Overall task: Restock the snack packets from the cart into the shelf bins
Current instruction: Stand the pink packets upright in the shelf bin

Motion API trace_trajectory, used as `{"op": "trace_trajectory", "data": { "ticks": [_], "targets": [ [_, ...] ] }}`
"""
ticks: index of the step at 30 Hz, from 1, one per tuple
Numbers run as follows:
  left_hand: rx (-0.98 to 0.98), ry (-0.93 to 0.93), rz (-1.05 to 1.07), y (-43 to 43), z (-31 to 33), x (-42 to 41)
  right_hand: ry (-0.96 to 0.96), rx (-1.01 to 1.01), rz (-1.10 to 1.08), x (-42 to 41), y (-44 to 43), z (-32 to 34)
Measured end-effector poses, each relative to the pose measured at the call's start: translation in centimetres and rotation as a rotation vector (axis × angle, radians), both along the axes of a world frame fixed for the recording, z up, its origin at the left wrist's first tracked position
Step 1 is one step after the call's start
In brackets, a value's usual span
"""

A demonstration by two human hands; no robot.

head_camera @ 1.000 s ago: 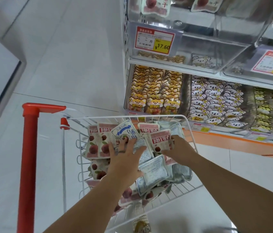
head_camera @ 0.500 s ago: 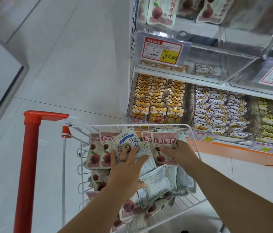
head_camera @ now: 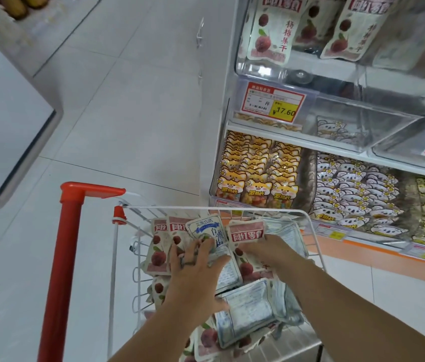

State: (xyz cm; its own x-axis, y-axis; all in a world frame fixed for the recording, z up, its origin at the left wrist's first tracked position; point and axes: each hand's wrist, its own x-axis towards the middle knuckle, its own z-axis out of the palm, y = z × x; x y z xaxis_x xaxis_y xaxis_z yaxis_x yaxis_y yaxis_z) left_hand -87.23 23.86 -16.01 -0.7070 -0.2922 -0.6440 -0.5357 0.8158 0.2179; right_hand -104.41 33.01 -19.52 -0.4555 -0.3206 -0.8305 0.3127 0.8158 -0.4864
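A white wire cart basket [head_camera: 313,231] holds a heap of snack packets, pink-topped ones with red fruit [head_camera: 159,246] and a blue-labelled one [head_camera: 210,232]. My left hand [head_camera: 195,275] lies spread on the heap, its fingers against the blue-labelled packet. My right hand [head_camera: 271,249] grips an upright pink-topped packet [head_camera: 246,232] near the basket's far side. Up on the shelf, a clear bin [head_camera: 336,82] holds the same fruit packets [head_camera: 271,30].
The cart's red post and handle [head_camera: 70,231] stand at the left. Lower shelf bins hold orange cat packets [head_camera: 258,176] and panda packets [head_camera: 355,194]. A 17.60 price tag [head_camera: 272,101] hangs on the clear bin. White tiled floor [head_camera: 127,100] stretches left; a white cabinet [head_camera: 2,121] stands far left.
The view has tilted upward, showing the top bin. My right hand has closed on the pink-topped packet and stood it upright. My left hand has stayed spread on the heap.
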Motion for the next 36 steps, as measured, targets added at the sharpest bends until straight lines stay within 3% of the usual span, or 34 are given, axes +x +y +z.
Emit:
{"op": "trace_trajectory", "data": {
  "ticks": [6,9,14,17,19,23,25,31,36],
  "targets": [
    [-0.006,-0.019,-0.007,-0.1,-0.2,0.0,0.091,-0.168,0.048,0.8,1.7,0.6],
    [-0.01,-0.01,0.011,-0.1,-0.2,0.0,0.098,-0.142,0.115,0.5,2.4,1.3],
    [-0.004,-0.059,0.04,0.0,0.5,-0.3,0.091,-0.213,-0.144,-1.6,3.1,4.7],
    [0.01,0.024,0.089,0.0,2.4,-1.8,0.122,-0.304,-0.125,-2.5,3.7,7.5],
    [0.138,0.151,0.228,-0.1,4.3,-3.1,0.137,-0.346,-0.074,-2.7,3.9,8.9],
    [0.828,0.377,0.651,-0.5,9.6,-5.2,0.001,-0.478,-0.095,-2.4,3.5,11.9],
    [0.967,0.443,0.771,-0.7,10.9,-5.5,-0.01,-0.526,-0.109,-2.1,2.8,13.4],
    [0.949,0.609,0.982,-0.8,13.4,-6.0,0.048,-0.615,-0.044,-2.1,0.3,17.1],
    [0.872,0.797,0.954,-2.1,16.5,-6.1,0.047,-0.611,0.245,-4.5,-0.9,21.9]
  ]
}}
